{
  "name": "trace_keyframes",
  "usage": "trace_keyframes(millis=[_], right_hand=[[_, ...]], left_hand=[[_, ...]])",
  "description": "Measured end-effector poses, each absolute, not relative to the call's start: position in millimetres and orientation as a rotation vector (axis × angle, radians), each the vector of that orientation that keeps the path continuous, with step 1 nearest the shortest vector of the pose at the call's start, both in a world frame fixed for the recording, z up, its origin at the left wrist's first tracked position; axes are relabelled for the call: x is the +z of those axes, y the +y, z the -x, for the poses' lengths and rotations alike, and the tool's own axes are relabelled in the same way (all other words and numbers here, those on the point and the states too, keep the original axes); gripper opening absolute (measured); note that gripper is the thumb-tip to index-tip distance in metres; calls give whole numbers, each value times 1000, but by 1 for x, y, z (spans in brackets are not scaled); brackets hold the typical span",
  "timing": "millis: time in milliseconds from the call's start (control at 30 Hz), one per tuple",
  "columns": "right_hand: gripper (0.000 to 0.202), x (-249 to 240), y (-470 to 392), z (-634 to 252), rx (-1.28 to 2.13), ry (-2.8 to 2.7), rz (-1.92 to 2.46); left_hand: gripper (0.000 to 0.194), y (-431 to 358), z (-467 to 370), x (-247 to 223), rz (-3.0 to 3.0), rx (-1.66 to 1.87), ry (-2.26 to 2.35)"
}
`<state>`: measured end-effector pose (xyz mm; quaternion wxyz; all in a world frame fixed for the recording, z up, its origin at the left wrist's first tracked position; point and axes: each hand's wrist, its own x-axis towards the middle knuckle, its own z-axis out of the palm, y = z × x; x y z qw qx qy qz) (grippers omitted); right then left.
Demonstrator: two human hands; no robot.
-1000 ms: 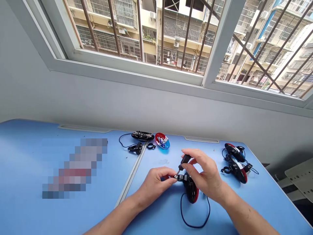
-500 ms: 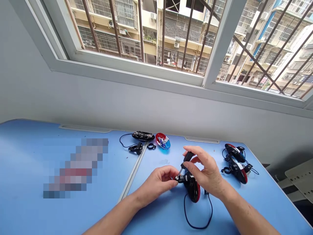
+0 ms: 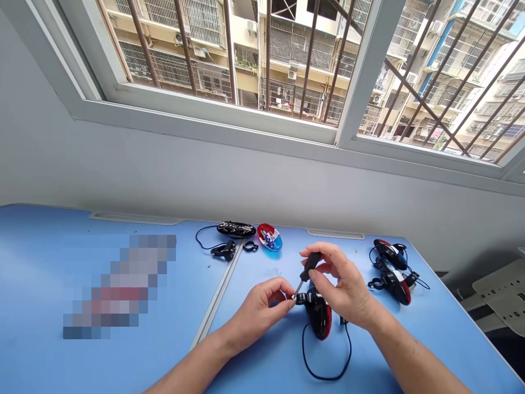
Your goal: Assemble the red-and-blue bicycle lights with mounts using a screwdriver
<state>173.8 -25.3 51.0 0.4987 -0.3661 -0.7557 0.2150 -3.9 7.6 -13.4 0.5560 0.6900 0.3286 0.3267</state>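
My right hand [image 3: 344, 282] grips a small screwdriver [image 3: 310, 266] by its black handle. The shaft slants down to the left, its tip at the end of a black clamp ring [image 3: 302, 299]. Thumb and fingers of my left hand [image 3: 266, 306] pinch that same end, where a small shiny screw seems to sit. The ring belongs to an oval black-and-red bicycle light [image 3: 320, 318], standing on edge on the table and partly hidden behind my right hand. A black cable [image 3: 328, 378] loops from it toward me.
On the blue table [image 3: 143, 366], an opened black housing [image 3: 235, 229], a bracket [image 3: 223, 250], a loose clamp ring [image 3: 250, 247] and a red-blue cover [image 3: 269, 237] holding small parts lie at the back. Two similar lights [image 3: 394, 279] rest at right. A blurred-out item [image 3: 123, 290] is at left.
The camera view has shifted slightly, moving everything a little left. The screwdriver stays at the clamp end, with my right fingers slightly changed around its handle.
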Motion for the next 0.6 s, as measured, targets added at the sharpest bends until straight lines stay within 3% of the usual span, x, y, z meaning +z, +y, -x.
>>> trace_keyframes(millis=[433, 600], right_hand=[[34, 61, -26, -180, 505, -1920, 822], [25, 59, -27, -175, 327, -1856, 791]], left_hand=[[9, 7, 5, -15, -1769, 804, 776], [6, 7, 5, -14, -1784, 828, 780]])
